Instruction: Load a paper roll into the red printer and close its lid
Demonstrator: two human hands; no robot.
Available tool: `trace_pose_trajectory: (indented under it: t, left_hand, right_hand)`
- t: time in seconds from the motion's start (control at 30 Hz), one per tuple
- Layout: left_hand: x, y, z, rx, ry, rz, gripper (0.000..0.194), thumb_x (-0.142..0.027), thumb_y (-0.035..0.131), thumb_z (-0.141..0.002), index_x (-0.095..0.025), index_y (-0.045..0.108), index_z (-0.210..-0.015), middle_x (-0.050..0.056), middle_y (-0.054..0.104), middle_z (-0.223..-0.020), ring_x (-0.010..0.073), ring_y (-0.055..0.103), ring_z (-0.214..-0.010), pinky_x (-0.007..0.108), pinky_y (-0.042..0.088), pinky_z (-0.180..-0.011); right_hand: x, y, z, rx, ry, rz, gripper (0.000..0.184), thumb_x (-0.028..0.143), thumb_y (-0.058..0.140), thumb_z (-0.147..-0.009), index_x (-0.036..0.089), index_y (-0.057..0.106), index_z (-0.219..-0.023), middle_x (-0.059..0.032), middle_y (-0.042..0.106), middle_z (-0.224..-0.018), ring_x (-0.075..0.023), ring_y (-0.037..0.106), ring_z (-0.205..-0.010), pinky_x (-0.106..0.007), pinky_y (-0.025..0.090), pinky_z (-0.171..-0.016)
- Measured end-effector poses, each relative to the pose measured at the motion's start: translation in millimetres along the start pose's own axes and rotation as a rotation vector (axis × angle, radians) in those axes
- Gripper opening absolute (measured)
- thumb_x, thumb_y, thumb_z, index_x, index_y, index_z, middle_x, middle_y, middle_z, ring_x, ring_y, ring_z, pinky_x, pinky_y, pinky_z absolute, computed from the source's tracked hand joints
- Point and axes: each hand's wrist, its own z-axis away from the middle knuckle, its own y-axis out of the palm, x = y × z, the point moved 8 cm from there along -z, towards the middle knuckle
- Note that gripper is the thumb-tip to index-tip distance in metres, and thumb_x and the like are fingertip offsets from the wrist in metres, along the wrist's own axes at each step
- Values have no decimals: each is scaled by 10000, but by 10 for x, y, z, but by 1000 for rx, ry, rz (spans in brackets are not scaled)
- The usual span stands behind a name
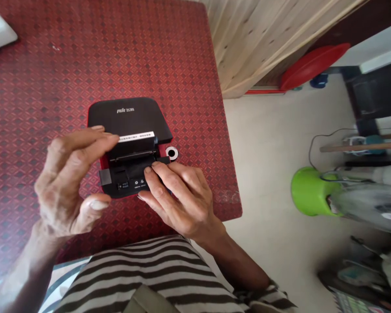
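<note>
A small black and red receipt printer (pixel 130 115) lies on the table with its front cover (pixel 130 148) raised, showing the dark paper bay. A white label strip runs along the cover's top edge. My left hand (pixel 71 174) is at the printer's left side, fingertips by the label strip, thumb held well apart near the front corner. Over the right front part is my right hand (pixel 182 200), its fingers on the printer's top and its thumb at the front edge. A white paper roll (pixel 168 149) with a dark core stands just right of the printer, touching or very close to it.
The table (pixel 169 52) has a red patterned cover. A white object (pixel 0 28) sits at its far left corner. Beyond the right edge are a wooden panel (pixel 247 30), a red basin (pixel 313 67), a green bucket or stool (pixel 308 191) and a fan (pixel 371 208).
</note>
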Motion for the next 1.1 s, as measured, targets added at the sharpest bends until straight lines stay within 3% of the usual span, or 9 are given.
trace_pose_trajectory:
  t: [0.1, 0.23, 0.5, 0.73, 0.97, 1.1]
  left_hand:
    - [-200, 132, 140, 175, 282, -162, 588, -526, 429, -1014, -177, 603, -1454, 172, 613, -1362, 352, 551, -1335, 585, 416, -1166]
    - [-166, 167, 184, 193, 327, -212, 581, -383, 566, -944, -203, 557, -1495, 167, 605, -1363, 366, 552, -1330, 582, 450, -1141]
    - [-83, 197, 251, 212, 308, -239, 702, -437, 706, -854, -296, 521, -1516, 130, 609, -1368, 388, 562, -1328, 594, 459, -1135]
    - [-127, 208, 232, 201, 375, -303, 755, -483, 777, -806, -228, 558, -1483, 171, 629, -1308, 411, 609, -1261, 610, 512, -1043]
    - [-107, 226, 226, 220, 323, -327, 697, -518, 732, -847, -349, 528, -1493, 115, 625, -1330, 394, 601, -1278, 603, 504, -1057]
    - [-94, 192, 246, 213, 230, -245, 589, -589, 652, -886, -312, 619, -1404, 105, 631, -1316, 372, 598, -1279, 601, 470, -1100]
  right_hand:
    - [4, 0, 19, 2, 6, -7, 343, 346, 706, -961, 76, 733, -1172, -96, 788, -1145, -230, 622, -1012, -391, 521, -798]
    - [5, -1, 41, -5, 7, -9, 350, 337, 721, -951, 79, 727, -1187, -95, 786, -1158, -234, 631, -1030, -392, 531, -814]
    - [-13, 15, 86, -48, 23, -9, 320, 316, 710, -957, 79, 719, -1171, -106, 791, -1145, -228, 661, -1023, -383, 547, -828]
    - [-28, -1, 123, -77, 39, -5, 336, 292, 733, -936, 55, 712, -1173, -118, 799, -1128, -242, 679, -1006, -402, 561, -833]
    - [-23, 2, 167, -81, 67, -8, 367, 283, 744, -923, 53, 697, -1205, -120, 797, -1146, -250, 692, -1015, -404, 584, -862]
    - [-105, -70, 164, -137, 114, -93, 333, 233, 738, -920, 64, 694, -1204, -138, 790, -1137, -244, 713, -1026, -389, 594, -897]
